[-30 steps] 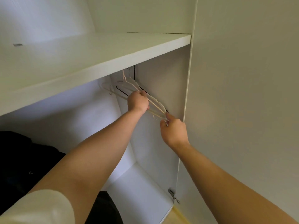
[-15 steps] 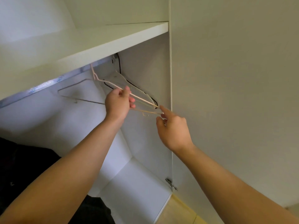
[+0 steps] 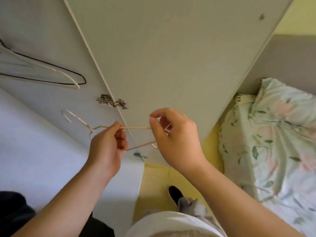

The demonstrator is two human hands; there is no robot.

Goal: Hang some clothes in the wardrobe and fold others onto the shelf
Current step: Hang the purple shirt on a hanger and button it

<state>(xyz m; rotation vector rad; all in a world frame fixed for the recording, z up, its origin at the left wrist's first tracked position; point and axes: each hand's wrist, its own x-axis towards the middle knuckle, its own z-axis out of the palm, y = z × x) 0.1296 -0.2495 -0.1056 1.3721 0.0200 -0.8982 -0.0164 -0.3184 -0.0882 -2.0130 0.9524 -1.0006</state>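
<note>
**Inspector:** Your left hand [image 3: 106, 147] grips the hanger [image 3: 136, 128] near its neck and your right hand [image 3: 177, 139] holds the far end. It lies level between them, bare, ready for a garment, I judge.

**Operator:** Anything unclear?

**Inspector:** Your right fingers hide that end. The dark fabric [image 3: 13, 211] below your left arm is cut off.

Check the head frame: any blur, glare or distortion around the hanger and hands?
Head view: soft, even light, no glare; the hanger, left hand and right hand look slightly soft, the hook faintest; wide-angle stretch slants the wardrobe door; bluish cast on the wardrobe interior.
</note>
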